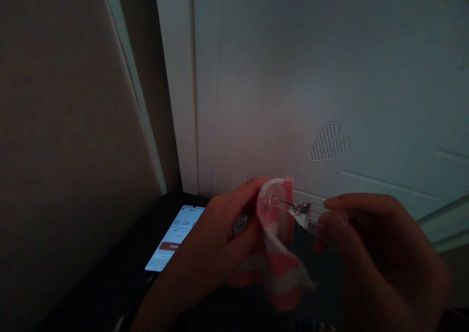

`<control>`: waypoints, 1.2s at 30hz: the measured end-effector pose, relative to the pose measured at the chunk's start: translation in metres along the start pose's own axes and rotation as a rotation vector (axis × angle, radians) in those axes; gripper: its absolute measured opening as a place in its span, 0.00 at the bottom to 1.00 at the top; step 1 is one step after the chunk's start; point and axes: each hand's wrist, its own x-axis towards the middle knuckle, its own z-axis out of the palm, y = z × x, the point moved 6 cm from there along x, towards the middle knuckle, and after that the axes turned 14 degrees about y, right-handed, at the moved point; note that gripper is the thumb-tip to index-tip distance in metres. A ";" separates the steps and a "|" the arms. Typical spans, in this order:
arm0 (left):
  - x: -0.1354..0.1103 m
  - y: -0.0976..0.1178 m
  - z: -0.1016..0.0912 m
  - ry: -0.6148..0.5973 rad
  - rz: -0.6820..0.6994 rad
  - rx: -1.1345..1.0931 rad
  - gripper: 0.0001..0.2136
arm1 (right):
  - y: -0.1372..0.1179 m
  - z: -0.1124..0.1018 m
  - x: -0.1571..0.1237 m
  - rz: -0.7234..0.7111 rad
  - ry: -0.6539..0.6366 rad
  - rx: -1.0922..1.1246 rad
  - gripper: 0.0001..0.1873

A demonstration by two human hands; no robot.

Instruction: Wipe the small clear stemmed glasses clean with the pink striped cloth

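My left hand (223,239) is closed round a pink-and-white striped cloth (280,263), whose lower end hangs loose below the fingers. A small, clear, rounded piece (240,224) shows between the thumb and fingers of that hand; I cannot tell what it belongs to. In my right hand (373,244), thumb and fingers pinch a clear, tube-like piece (309,217) with something shiny inside. Its thin tip points left and meets the cloth's upper part, where another clear bit shows. The dim light hides finer detail.
A lit phone (176,236) showing a timer lies on the dark surface (110,293) beyond my left forearm. Behind stands a white panel (264,87) with an embossed striped heart (330,141). A brownish panel (66,102) rises at the left.
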 end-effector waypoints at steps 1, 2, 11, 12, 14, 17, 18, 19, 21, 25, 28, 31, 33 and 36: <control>0.000 0.001 0.000 0.005 0.005 -0.009 0.21 | 0.000 0.000 0.001 0.004 0.010 -0.002 0.07; 0.000 0.003 -0.001 0.014 0.007 -0.014 0.22 | 0.001 0.000 0.001 0.014 0.017 -0.002 0.07; 0.001 0.004 -0.008 0.057 -0.011 0.010 0.15 | 0.005 0.000 0.001 0.034 -0.035 0.000 0.08; 0.002 0.003 -0.009 0.067 -0.018 0.012 0.14 | 0.005 0.000 0.001 0.027 -0.027 -0.009 0.08; 0.002 0.002 -0.009 0.085 -0.031 -0.001 0.12 | 0.003 -0.001 0.001 0.005 -0.033 -0.035 0.08; 0.003 0.001 -0.007 0.106 -0.037 -0.024 0.10 | -0.001 -0.001 0.002 -0.027 -0.063 -0.061 0.07; 0.003 0.001 -0.007 0.113 -0.038 -0.016 0.10 | -0.002 -0.001 0.002 -0.028 -0.072 -0.060 0.08; 0.003 0.001 -0.006 0.119 -0.035 -0.004 0.10 | -0.002 -0.001 0.002 -0.021 -0.076 -0.057 0.08; 0.004 0.002 -0.006 0.136 -0.025 0.025 0.10 | 0.000 0.000 0.001 0.006 -0.099 -0.054 0.07; 0.006 0.007 -0.007 0.180 0.010 0.056 0.11 | 0.003 0.000 0.001 0.021 -0.093 -0.041 0.07; 0.006 0.008 -0.007 0.177 0.005 0.025 0.12 | 0.004 -0.001 0.001 0.027 -0.073 -0.036 0.07; 0.007 0.003 -0.006 0.181 -0.060 -0.063 0.16 | 0.005 -0.001 0.002 0.027 -0.065 -0.012 0.08; 0.008 -0.001 -0.004 0.190 -0.104 -0.132 0.20 | 0.007 -0.002 0.003 0.036 -0.054 -0.015 0.08; 0.008 -0.003 -0.002 0.194 -0.135 -0.221 0.22 | 0.007 -0.003 0.005 0.013 -0.046 -0.028 0.07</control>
